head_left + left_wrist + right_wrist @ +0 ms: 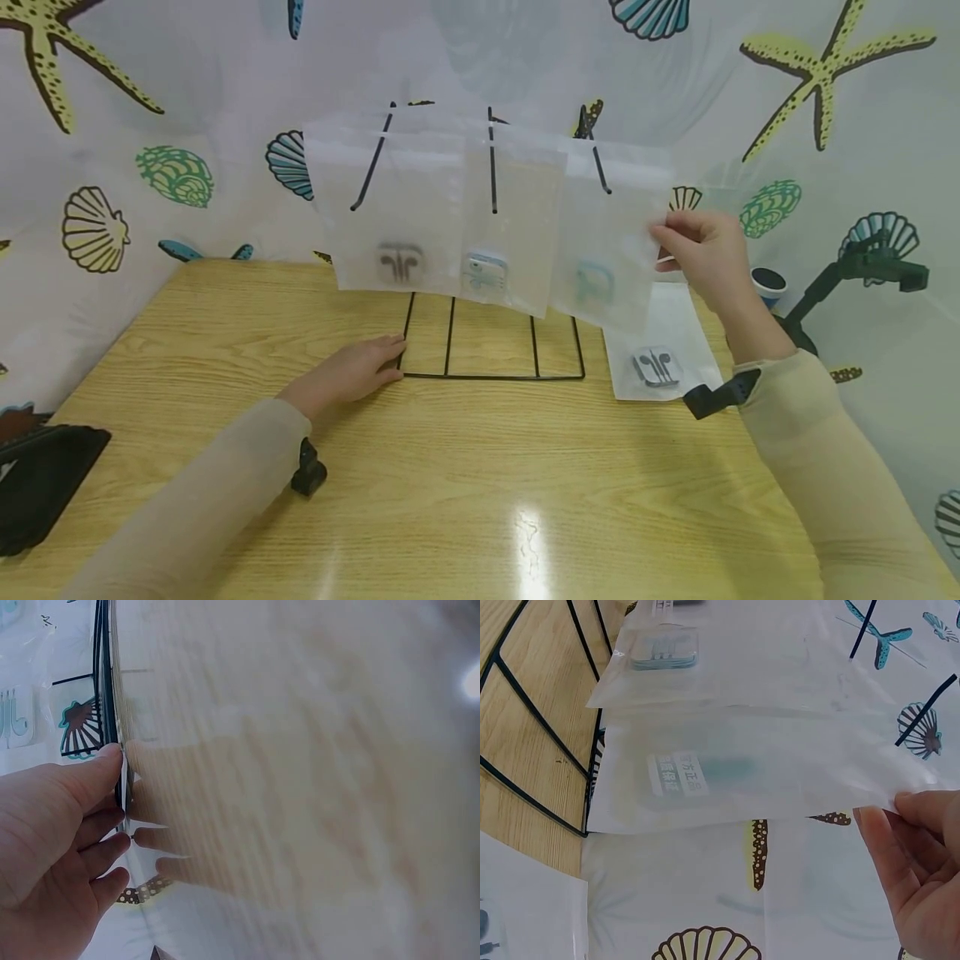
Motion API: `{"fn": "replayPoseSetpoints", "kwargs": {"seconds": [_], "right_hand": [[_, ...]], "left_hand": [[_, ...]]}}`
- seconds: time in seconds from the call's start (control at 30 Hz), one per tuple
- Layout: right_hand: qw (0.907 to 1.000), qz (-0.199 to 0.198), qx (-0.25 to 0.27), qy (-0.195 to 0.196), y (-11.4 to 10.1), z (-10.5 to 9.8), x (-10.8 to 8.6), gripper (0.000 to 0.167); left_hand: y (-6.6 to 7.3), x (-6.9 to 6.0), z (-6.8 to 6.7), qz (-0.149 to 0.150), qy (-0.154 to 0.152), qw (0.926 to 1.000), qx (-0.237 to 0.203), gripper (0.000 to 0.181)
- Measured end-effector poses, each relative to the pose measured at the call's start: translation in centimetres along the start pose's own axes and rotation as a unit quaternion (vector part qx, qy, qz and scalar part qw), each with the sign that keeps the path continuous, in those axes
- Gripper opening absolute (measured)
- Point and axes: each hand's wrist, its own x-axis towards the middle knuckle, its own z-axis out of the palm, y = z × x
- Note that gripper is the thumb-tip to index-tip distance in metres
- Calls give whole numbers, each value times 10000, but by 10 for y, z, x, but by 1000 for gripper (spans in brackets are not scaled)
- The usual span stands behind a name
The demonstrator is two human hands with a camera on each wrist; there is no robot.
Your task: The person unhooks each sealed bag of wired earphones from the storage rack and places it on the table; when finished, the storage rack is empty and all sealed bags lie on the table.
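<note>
A black wire display rack stands on the table, with three prongs carrying frosted plastic bags. My right hand pinches the outer edge of the right bag, which holds a blurred pale-green item. In the right wrist view thumb and fingertips meet at this bag's corner, and a white label shows on it. The middle bag contains a small pale-blue case; the left bag contains earphones. My left hand rests at the rack base's front left corner, fingers extended and touching the wire.
Flat on the table beside the rack lies another bag with boxed earphones. Behind my right wrist are a cup and a black stand arm. A black object sits at the left edge. Shell-print cloth hangs behind.
</note>
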Motion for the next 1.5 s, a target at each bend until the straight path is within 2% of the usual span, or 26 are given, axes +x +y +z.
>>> {"fn": "replayPoseSetpoints", "kwargs": {"seconds": [0.6, 0.77, 1.5], "right_hand": [[9980, -570, -182, 191, -9, -4, -30, 22], [9969, -766, -149, 120, -11, -7, -36, 21], [9955, -908, -270, 64, -18, -20, -65, 18]], "left_hand": [[3, 0, -1, -8, -20, 10000, 32, 55], [4, 0, -2, -42, -39, 10000, 30, 56], [1, 2, -1, -79, -73, 9999, -10, 57]]}}
